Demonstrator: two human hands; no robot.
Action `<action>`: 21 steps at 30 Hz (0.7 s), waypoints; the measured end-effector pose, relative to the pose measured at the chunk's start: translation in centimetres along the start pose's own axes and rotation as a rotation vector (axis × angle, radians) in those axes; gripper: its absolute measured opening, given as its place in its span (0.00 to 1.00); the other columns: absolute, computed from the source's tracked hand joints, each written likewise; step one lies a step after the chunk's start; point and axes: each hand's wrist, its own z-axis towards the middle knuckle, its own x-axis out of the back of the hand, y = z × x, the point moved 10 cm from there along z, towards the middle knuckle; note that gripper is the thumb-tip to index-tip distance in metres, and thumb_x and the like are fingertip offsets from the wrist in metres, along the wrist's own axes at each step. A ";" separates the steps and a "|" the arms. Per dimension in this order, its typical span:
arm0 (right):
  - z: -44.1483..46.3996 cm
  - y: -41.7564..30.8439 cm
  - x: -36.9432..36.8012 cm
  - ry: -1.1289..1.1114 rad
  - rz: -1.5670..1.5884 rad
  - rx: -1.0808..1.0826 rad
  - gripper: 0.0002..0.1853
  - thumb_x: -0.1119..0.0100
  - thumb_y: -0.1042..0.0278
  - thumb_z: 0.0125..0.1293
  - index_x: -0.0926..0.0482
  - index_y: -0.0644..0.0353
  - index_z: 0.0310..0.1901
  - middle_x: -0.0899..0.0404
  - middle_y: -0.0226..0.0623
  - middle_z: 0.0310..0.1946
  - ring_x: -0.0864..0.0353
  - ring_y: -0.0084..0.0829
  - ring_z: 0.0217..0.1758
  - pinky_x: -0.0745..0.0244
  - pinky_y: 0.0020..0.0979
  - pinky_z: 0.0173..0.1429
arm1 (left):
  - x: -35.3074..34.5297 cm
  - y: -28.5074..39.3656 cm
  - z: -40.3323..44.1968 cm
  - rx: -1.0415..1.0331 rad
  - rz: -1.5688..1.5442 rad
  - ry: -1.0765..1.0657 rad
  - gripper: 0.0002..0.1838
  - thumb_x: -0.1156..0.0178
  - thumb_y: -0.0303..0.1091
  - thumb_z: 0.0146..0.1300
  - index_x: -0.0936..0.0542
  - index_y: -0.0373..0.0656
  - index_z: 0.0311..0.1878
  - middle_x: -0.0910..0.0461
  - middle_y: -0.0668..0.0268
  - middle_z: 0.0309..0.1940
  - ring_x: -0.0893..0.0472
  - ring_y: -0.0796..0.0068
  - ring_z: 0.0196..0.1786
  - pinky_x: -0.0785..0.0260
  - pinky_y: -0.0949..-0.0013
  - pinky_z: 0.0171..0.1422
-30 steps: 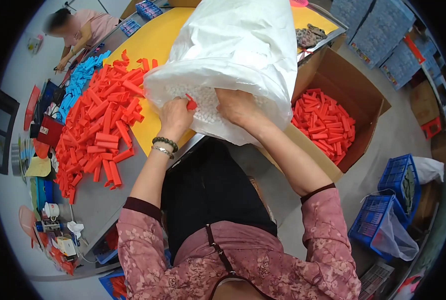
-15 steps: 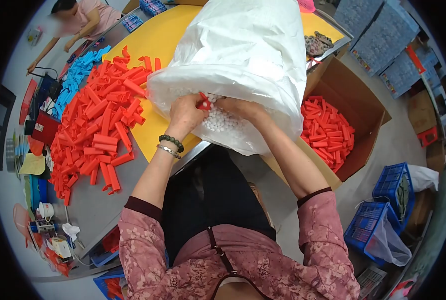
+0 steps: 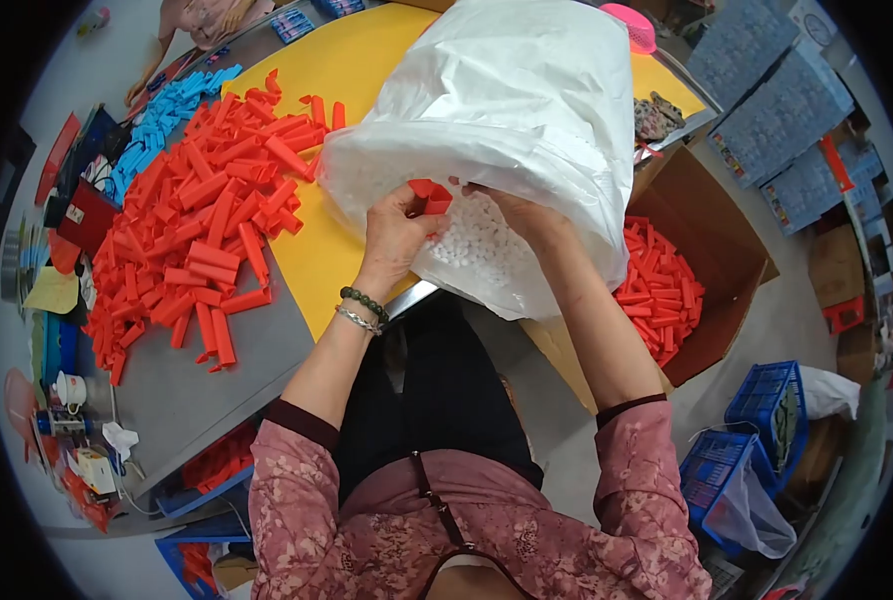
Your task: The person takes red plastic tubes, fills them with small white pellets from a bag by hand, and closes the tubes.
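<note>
My left hand [image 3: 394,240] is closed round a short red tube [image 3: 430,196], its hollow end facing up in the mouth of a large white plastic sack [image 3: 526,80]. Small white balls [image 3: 481,245] lie loose inside the sack. Just right of the tube, my right hand [image 3: 526,215] reaches into the opening with its fingers bent together. Its fingertips are partly hidden, and I cannot make out what they hold. A big heap of red tubes [image 3: 196,220] lies to the left of the sack.
A cardboard box [image 3: 721,270] with more red tubes [image 3: 656,285] stands at the right. Blue pieces [image 3: 166,120] lie beyond the heap on the grey table [image 3: 166,420]. Blue crates [image 3: 716,480] sit on the floor at lower right. Another person [image 3: 206,20] is at the far left.
The red tube in my left hand now shows its open end and is lifted clear of the balls. My right hand has shifted slightly away from it. The whole view has shifted a little.
</note>
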 end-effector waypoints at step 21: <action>-1.6 -1.7 -0.8 0.245 -0.226 0.083 0.15 0.50 0.62 0.69 0.25 0.64 0.49 0.24 0.41 0.45 0.27 0.35 0.50 0.33 0.35 0.55 | -0.3 0.8 0.7 0.000 0.267 0.056 0.12 0.37 0.22 0.48 0.21 0.32 0.38 0.19 0.62 0.26 0.22 0.78 0.26 0.31 0.74 0.30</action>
